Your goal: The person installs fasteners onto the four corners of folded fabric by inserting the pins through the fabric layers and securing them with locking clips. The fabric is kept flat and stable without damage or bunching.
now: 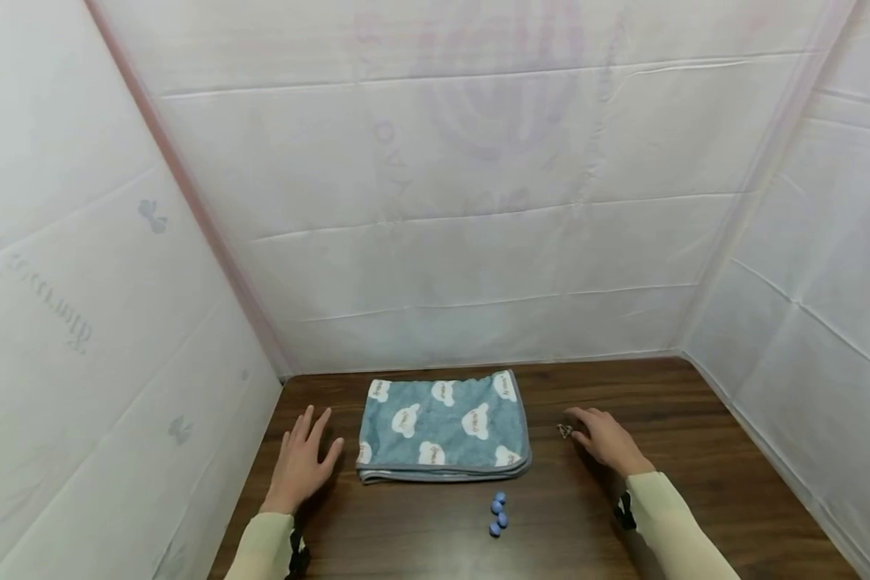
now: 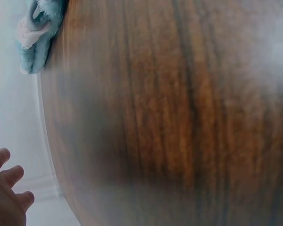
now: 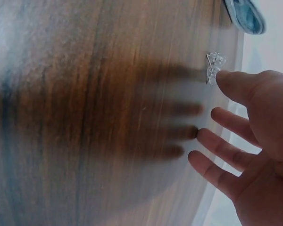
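Observation:
A folded blue-grey fleece cloth (image 1: 442,427) with white cloud shapes lies on the table. Left of it, my left hand (image 1: 300,466) is held with its fingers spread and grips nothing; part of that hand (image 2: 7,188) also shows in the left wrist view. Over to the cloth's right, my right hand (image 1: 609,441) is beside a little cluster of small, shiny, clear-looking pieces (image 3: 215,68), whose kind I cannot tell. In the right wrist view its thumb appears close to them, fingers loosely extended; whether it touches them is unclear.
Several small blue roundish pieces (image 1: 499,507) lie in front of the cloth's right part. The dark wood-grain table (image 1: 420,536) is bordered by white sheet walls (image 1: 478,266) at the back and on both sides.

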`<control>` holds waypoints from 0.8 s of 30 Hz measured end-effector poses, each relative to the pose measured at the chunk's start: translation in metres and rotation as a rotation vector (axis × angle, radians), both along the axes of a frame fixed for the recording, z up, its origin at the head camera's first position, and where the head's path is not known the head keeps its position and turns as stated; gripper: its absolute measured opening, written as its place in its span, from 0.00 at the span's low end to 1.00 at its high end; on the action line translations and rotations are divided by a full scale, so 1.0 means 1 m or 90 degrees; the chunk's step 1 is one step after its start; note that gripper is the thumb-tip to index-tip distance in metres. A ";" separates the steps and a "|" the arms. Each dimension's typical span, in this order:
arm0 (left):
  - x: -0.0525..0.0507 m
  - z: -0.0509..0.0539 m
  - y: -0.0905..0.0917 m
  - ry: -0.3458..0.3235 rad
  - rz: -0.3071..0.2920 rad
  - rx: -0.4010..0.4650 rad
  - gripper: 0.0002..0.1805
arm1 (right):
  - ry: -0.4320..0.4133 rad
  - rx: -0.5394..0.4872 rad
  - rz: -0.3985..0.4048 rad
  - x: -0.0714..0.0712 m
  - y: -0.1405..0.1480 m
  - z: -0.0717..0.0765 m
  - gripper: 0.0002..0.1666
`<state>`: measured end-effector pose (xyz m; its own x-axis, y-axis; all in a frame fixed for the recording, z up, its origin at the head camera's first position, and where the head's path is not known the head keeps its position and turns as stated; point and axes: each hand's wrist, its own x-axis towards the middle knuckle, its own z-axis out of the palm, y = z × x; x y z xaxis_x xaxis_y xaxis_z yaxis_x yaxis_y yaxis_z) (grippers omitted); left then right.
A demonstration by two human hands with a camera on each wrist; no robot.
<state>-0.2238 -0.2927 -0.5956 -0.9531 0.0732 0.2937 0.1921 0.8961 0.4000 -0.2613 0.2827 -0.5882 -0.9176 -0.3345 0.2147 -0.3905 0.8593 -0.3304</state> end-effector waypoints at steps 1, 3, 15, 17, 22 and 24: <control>0.000 -0.001 0.000 -0.003 0.000 -0.002 0.38 | -0.001 -0.003 0.002 -0.001 0.000 -0.001 0.24; 0.000 -0.001 0.001 -0.006 -0.001 -0.005 0.38 | 0.000 -0.006 0.007 -0.003 0.000 -0.002 0.21; 0.005 0.000 0.002 0.011 -0.004 -0.014 0.36 | -0.016 0.001 0.000 -0.012 -0.002 -0.001 0.12; 0.005 0.000 0.001 0.009 -0.001 -0.016 0.36 | -0.014 0.002 0.002 -0.012 -0.002 -0.001 0.11; 0.008 0.000 -0.001 0.010 0.007 -0.018 0.35 | -0.008 0.002 0.002 -0.014 -0.002 -0.004 0.10; 0.009 0.001 -0.001 0.015 0.007 -0.016 0.35 | -0.005 -0.001 -0.002 -0.014 -0.002 -0.006 0.10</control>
